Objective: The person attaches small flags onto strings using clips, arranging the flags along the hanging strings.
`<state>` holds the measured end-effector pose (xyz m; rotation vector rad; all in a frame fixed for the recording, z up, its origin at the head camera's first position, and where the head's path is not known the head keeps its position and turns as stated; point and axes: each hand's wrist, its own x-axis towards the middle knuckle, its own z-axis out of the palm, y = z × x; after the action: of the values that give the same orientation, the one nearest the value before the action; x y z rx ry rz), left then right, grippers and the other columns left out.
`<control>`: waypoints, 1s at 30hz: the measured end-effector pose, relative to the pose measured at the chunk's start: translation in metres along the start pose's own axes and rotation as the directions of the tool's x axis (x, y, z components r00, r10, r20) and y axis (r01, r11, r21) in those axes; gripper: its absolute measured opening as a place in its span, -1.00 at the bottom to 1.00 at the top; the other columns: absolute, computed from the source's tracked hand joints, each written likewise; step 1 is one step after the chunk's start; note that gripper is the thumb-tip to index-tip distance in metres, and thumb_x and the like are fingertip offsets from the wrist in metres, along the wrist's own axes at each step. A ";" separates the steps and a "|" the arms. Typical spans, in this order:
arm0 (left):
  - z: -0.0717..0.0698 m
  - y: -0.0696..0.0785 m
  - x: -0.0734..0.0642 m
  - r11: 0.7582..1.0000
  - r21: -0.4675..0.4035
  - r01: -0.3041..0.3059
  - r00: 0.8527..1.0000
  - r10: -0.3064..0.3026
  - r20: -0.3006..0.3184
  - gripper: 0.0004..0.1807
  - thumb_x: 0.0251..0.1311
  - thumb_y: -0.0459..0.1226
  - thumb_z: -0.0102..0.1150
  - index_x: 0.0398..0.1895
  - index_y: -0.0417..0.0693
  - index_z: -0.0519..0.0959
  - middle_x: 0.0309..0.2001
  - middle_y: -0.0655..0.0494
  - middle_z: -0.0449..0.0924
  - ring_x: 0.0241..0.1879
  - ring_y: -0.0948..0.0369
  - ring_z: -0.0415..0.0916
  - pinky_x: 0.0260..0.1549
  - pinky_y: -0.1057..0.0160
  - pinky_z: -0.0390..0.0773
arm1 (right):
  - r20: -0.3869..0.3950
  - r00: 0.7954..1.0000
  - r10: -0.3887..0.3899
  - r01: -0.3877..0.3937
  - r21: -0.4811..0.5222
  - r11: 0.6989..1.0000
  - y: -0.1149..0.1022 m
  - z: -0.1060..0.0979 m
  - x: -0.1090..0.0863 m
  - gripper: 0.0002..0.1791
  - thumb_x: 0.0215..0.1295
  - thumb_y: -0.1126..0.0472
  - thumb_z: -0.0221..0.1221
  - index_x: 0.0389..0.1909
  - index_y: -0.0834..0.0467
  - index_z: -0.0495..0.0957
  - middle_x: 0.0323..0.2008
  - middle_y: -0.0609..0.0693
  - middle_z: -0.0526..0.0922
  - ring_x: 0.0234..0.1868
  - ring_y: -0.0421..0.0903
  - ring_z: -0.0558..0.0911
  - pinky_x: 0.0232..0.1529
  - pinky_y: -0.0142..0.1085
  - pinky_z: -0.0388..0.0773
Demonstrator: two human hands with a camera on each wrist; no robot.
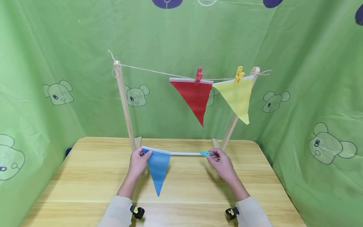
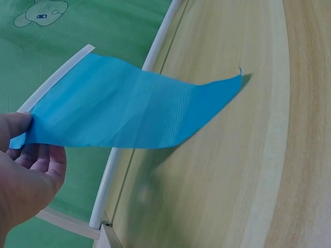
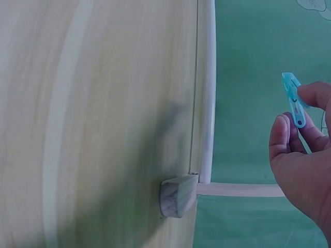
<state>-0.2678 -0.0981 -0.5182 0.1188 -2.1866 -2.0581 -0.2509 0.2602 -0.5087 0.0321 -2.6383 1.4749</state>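
Observation:
My left hand [image 1: 139, 161] pinches a blue triangular pennant [image 1: 158, 164] by the left end of its white top edge, between thumb and fingers. The pennant hangs point down over the table; in the left wrist view its blue cloth [image 2: 114, 103] stretches away from the hand. On the right, my right hand [image 1: 222, 164] pinches a light blue clothespin [image 1: 206, 154], apart from the pennant. The right wrist view shows this clothespin [image 3: 294, 101] between thumb and fingers. Above, a red pennant [image 1: 195, 97] and a yellow pennant [image 1: 236, 99] hang from a string [image 1: 150, 70].
A red clothespin [image 1: 198, 76] and a yellow clothespin [image 1: 239, 74] fix the hung pennants. The string runs between a left wooden post [image 1: 124, 101] and a right wooden post [image 1: 231, 129]. A white rod [image 1: 185, 154] joins them low down at the wooden table [image 1: 181, 189]. Green cloth [image 1: 175, 37] surrounds it.

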 end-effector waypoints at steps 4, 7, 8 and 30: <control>-0.002 0.005 -0.002 1.000 -0.006 -0.002 1.000 0.002 0.011 -0.82 0.41 -0.38 0.22 -0.06 -0.37 0.60 -0.16 -0.21 0.70 -0.25 0.24 0.57 -0.25 0.40 0.62 | 0.005 1.000 -0.011 0.011 0.005 1.000 -0.006 0.000 0.000 -0.66 0.40 0.23 0.29 0.12 0.25 0.53 -0.10 0.13 0.61 -0.13 -0.09 0.56 -0.18 -0.50 0.60; -0.002 0.009 -0.003 1.000 -0.014 -0.011 1.000 0.011 0.016 -0.81 0.41 -0.38 0.23 -0.06 -0.38 0.60 -0.14 -0.23 0.69 -0.25 0.24 0.57 -0.25 0.40 0.62 | 0.001 1.000 -0.023 0.023 0.013 1.000 -0.010 -0.001 0.000 -0.66 0.38 0.24 0.30 0.11 0.25 0.54 -0.12 0.14 0.61 -0.14 -0.08 0.55 -0.19 -0.50 0.60; -0.002 0.010 -0.003 1.000 -0.016 -0.012 1.000 0.012 0.017 -0.81 0.41 -0.38 0.23 -0.06 -0.38 0.60 -0.14 -0.22 0.69 -0.25 0.24 0.57 -0.25 0.41 0.63 | 0.001 1.000 -0.030 0.030 0.015 0.999 -0.012 -0.002 0.000 -0.66 0.39 0.25 0.30 0.11 0.26 0.54 -0.12 0.14 0.60 -0.14 -0.08 0.55 -0.19 -0.50 0.60; -0.005 0.040 0.000 1.000 -0.020 -0.011 1.000 0.012 0.019 -0.73 0.42 -0.32 0.24 0.05 -0.35 0.60 0.03 -0.28 0.66 -0.11 0.20 0.61 -0.07 0.36 0.67 | -0.031 0.984 -0.175 0.173 -0.040 0.984 -0.052 -0.017 0.005 -0.65 0.34 0.28 0.34 0.09 0.27 0.57 -0.13 0.12 0.61 -0.13 -0.05 0.57 -0.16 -0.50 0.61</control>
<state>-0.2659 -0.1011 -0.4778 0.0841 -2.1727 -2.0824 -0.2507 0.2472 -0.4557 0.2259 -2.5602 1.3584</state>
